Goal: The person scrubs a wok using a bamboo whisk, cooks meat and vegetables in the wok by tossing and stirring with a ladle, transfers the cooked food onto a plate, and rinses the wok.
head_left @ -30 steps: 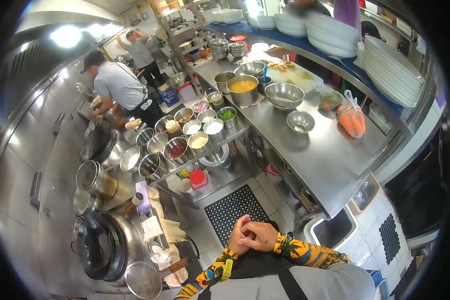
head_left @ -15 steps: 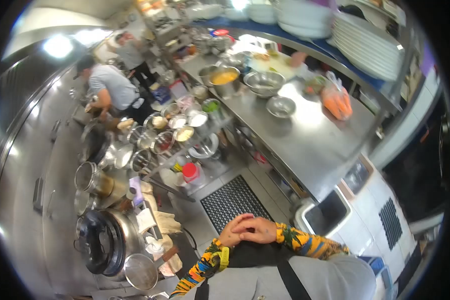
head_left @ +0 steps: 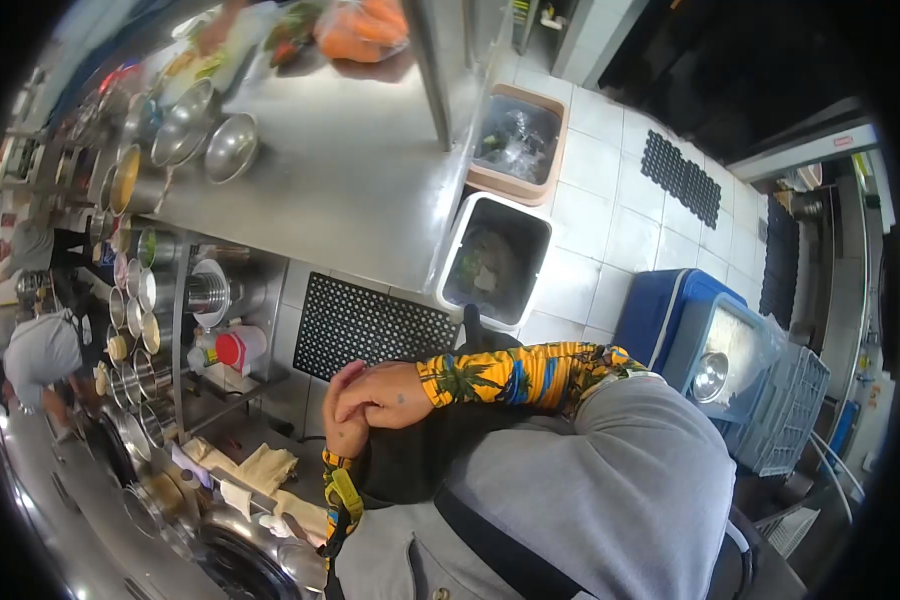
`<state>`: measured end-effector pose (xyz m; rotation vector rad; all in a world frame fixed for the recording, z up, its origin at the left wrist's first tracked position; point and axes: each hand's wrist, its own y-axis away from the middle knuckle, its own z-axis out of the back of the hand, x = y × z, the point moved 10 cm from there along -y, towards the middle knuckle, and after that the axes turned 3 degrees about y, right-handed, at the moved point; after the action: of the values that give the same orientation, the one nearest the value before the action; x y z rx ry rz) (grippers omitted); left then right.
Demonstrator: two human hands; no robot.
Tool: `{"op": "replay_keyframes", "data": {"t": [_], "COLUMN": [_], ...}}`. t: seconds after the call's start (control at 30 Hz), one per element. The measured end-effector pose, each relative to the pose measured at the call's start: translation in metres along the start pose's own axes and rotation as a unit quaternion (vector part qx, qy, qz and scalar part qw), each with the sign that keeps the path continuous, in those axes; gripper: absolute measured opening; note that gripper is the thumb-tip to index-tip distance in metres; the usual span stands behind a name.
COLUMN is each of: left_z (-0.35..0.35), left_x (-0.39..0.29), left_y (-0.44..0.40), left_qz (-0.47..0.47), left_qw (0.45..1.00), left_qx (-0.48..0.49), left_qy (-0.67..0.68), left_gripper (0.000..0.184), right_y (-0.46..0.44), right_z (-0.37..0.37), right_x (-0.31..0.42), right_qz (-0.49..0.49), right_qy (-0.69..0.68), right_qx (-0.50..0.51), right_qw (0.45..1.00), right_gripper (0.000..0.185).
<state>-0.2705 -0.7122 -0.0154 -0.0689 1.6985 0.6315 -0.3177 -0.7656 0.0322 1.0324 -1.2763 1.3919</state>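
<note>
My left hand and my right hand are clasped together in front of my apron, at the lower middle of the head view. The right hand lies over the left, its fingers wrapped across it. Some of the left fingers show beyond the right hand; the rest are hidden. No object can be seen between the palms. A yellow-green watch is on the left wrist. Patterned orange sleeves cover both forearms. Just past my hands lies a black perforated floor mat.
A steel table carries metal bowls and a bag of orange food. Two bins stand at its end, one white-rimmed, one tan. A blue cooler and grey crate stand right. A co-worker bends at far left.
My view has swung to the right, bringing the bins, cooler and crate into fuller sight while the table and pots shift left. My hands stay clasped together.
</note>
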Motion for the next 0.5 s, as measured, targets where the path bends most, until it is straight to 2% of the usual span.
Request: {"op": "replay_keyframes", "data": {"t": [0.07,0.17,0.4,0.5], "left_z": [-0.013,-0.029,-0.053,-0.059], "left_x": [-0.001,-0.008,0.01,0.014], "left_y": [-0.012,-0.03,-0.06,-0.065], "left_qz": [0.009,0.009,0.066,0.087], "left_qw": [1.0,0.989,0.992,0.992], "left_qx": [0.008,0.029,0.043,0.046], "left_qy": [-0.01,-0.142,-0.097,-0.074], "left_gripper": [0.05,0.052,0.053,0.052], "right_y": [0.011,0.024,0.045,0.05], "right_z": [0.015,0.039,0.065,0.071], "right_x": [-0.007,-0.009,-0.038,-0.039], "right_qz": [-0.032,-0.051,-0.1,-0.135], "right_qy": [-0.005,-0.024,-0.029,-0.038], "right_qx": [0.003,-0.012,-0.066,-0.053], "right_qw": [0.999,0.998,0.992,0.989], "right_gripper": [0.032,0.037,0.039,0.04]}}
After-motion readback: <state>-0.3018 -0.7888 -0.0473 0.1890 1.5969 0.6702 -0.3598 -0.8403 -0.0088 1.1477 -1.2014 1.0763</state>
